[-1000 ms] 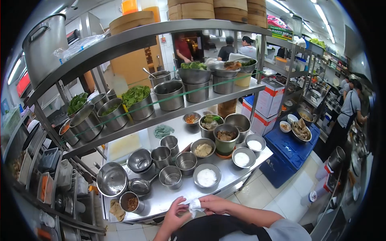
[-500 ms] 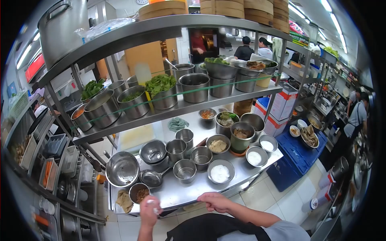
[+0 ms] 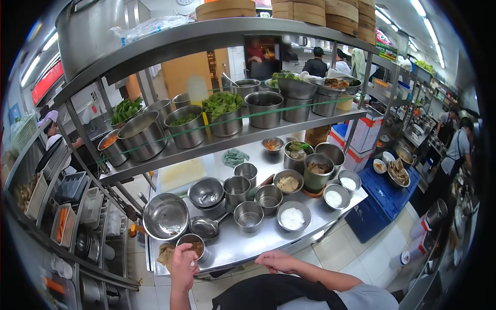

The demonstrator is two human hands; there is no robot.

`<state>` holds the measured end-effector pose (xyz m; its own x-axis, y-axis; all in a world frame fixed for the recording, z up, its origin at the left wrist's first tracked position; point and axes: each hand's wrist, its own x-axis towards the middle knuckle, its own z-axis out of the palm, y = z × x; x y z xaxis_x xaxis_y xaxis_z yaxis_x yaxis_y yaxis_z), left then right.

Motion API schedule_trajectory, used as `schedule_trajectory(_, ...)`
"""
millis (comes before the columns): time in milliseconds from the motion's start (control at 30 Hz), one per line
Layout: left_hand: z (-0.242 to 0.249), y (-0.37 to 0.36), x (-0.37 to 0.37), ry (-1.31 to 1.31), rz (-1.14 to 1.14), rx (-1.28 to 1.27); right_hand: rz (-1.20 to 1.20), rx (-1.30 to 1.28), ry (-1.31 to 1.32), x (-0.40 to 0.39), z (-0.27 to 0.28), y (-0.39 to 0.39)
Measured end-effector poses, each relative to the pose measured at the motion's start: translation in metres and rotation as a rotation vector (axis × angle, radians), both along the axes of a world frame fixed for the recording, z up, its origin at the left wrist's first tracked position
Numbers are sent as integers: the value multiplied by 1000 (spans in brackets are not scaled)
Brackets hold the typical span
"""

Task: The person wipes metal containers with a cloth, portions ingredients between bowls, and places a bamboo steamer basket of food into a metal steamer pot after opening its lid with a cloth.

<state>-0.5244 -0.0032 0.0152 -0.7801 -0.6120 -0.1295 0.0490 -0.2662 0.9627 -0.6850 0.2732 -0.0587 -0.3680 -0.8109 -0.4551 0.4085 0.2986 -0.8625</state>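
Observation:
My left hand (image 3: 183, 268) is raised at the table's front left edge, fingers curled around a small whitish piece I cannot identify. Just beyond it stands a steel cup of brown crumbly filling (image 3: 196, 248), partly covered by the hand. A tan folded cloth (image 3: 165, 255) lies to the left of that cup. My right hand (image 3: 276, 262) hovers before the front edge, its fingers bent in and the thumb against them; whatever is between them is hidden. Nearest to it on the table is a steel bowl of white powder (image 3: 293, 218).
Steel pots and bowls crowd the table, among them a large bowl (image 3: 166, 217) and a ladle (image 3: 204, 227). An overhead shelf (image 3: 222, 140) carries pots of greens. On the right stands a blue chest (image 3: 369, 222). Co-workers (image 3: 457, 147) stand farther off.
My left hand has moved up and slightly left, in front of the filling cup, and turned. My right hand is almost still. The view has shifted, so the table sits a little farther right.

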Motion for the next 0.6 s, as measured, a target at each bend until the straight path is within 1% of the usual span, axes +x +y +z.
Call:
schedule_trajectory(33,2,0,0,-2,-1,2,-1,2,-2,2,-1,-1)
schedule_trajectory(100,9,-2,1,118,2,-33,12,66,31,5,-3,-3)
schedule_trajectory(133,11,-6,3,113,1,-34,11,65,26,6,-5,-4)
schedule_trajectory(233,17,-31,13,170,51,-88,-10,138,130,13,-15,-1)
schedule_trajectory(267,21,-42,11,216,95,-42,-11,170,167,7,-16,-2)
schedule_trajectory(300,23,-53,16,242,134,8,1,158,109,5,-12,-1)
schedule_trajectory(333,23,-61,24,250,171,66,0,161,104,7,-14,-1)
schedule_trajectory(367,21,-69,26,245,167,72,-27,161,140,8,-17,1)
schedule_trajectory(433,17,-83,22,387,287,150,-64,163,170,11,-19,5)
schedule_trajectory(467,14,-87,20,380,282,152,-66,181,176,12,-18,7)
schedule_trajectory(533,15,-93,15,353,350,148,-69,198,179,15,-21,10)
schedule_trajectory(567,11,-97,13,349,348,148,-61,207,251,16,-27,13)
schedule_trajectory(600,6,-101,9,351,349,232,-53,216,325,15,-33,16)
